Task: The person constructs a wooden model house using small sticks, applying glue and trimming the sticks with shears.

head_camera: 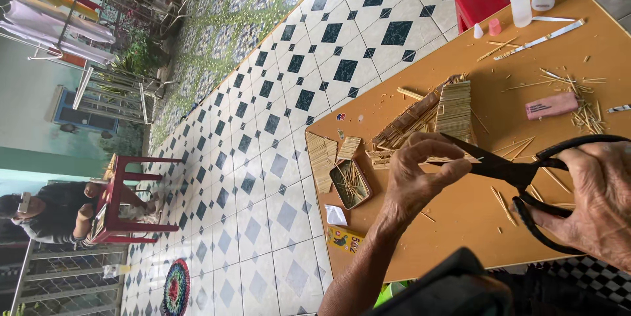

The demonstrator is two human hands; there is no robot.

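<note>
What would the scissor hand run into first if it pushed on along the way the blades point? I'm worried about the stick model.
Probably the left hand: the right hand aims the black scissors at its fingertips, which seem to pinch a thin stick. The stick model lies just beyond, on the table; depth is unclear.

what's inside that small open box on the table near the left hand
The small open box holds a loose pile of thin wooden sticks, lying lengthwise and crossed over each other. They cover most of the bottom, so whatever lies beneath them cannot be seen. The left hand is beside it, not touching.
</note>
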